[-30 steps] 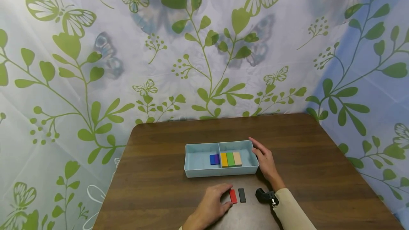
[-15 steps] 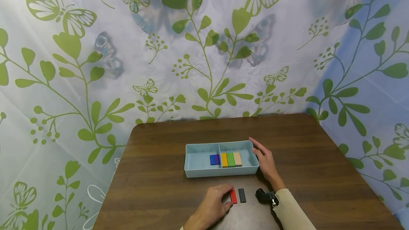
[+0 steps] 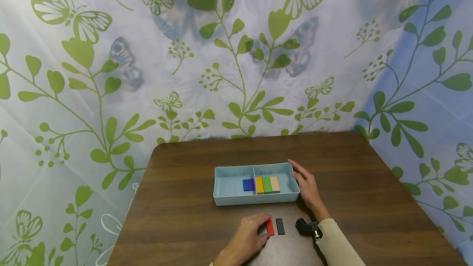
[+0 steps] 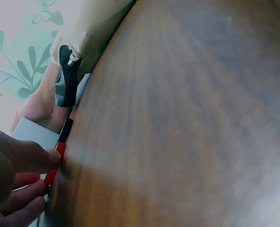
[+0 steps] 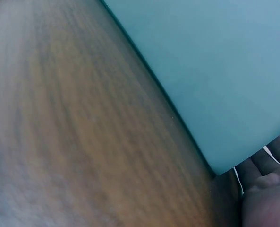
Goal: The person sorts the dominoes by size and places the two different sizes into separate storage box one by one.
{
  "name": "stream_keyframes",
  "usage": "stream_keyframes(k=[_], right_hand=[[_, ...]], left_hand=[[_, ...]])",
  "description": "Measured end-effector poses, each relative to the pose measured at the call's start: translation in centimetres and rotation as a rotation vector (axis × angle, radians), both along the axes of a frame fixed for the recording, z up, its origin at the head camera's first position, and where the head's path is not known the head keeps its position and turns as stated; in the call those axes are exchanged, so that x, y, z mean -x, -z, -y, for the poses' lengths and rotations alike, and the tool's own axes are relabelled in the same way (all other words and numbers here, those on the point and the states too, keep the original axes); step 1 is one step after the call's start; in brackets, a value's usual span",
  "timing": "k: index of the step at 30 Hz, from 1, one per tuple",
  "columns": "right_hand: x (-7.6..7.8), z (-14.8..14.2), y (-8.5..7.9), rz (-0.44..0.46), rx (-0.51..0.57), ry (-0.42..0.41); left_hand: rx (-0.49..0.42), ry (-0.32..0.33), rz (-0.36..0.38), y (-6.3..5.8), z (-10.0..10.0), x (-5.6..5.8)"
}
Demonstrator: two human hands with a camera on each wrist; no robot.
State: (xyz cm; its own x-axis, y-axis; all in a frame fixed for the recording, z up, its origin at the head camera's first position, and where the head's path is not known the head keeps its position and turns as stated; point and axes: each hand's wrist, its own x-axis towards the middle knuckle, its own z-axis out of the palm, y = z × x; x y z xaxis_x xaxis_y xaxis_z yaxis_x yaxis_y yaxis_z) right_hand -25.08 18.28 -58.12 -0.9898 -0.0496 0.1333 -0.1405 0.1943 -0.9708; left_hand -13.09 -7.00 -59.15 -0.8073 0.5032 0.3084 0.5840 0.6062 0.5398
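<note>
At the near edge, the dark brown wood-grain table (image 3: 177,216) carries a pale sheen in the middle. The left hand (image 3: 245,233) reaches in there, pinching a red block (image 3: 270,227) end to end between thumb and fingers; the block lies flat on the wood. Just right of it, apart, lies a black block (image 3: 280,226). Farther right is a black wrist device (image 3: 306,226), by the cuff of a beige sleeve (image 3: 338,243).

Beyond the blocks sits a pale blue tray (image 3: 236,201), a divider splitting it in two. The right hand (image 3: 308,190) rests at its right end, fingers extended, thumb at the rim. The left compartment has a blue block (image 3: 245,185) and a purple block (image 3: 251,184); the right has yellow (image 3: 260,185), green (image 3: 267,184) and beige (image 3: 275,184) blocks side by side.

Bare wood runs behind the tray to a far edge with rounded corners. A whitish cloth (image 3: 229,89) hangs beyond, printed with green leaves and butterflies, creased at left and bluish at right.
</note>
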Motion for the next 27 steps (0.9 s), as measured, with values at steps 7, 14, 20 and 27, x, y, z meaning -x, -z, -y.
stream_keyframes(k=[7, 14, 20, 27], right_hand=[[0.0, 0.0, -0.1, -0.024, -0.010, -0.004], [-0.1, 0.1, -0.1, -0.019, -0.008, -0.005], [-0.1, 0.1, -0.2, -0.019, -0.016, 0.000], [-0.1, 0.1, -0.2, -0.023, -0.013, 0.003]], left_hand=[[-0.005, -0.004, -0.012, -0.1, 0.0, 0.1], [-0.020, -0.004, -0.022, -0.1, 0.3, 0.1], [-0.036, -0.014, -0.067, -0.4, 0.7, 0.3], [-0.031, -0.036, -0.053, -1.4, 1.3, 0.8]])
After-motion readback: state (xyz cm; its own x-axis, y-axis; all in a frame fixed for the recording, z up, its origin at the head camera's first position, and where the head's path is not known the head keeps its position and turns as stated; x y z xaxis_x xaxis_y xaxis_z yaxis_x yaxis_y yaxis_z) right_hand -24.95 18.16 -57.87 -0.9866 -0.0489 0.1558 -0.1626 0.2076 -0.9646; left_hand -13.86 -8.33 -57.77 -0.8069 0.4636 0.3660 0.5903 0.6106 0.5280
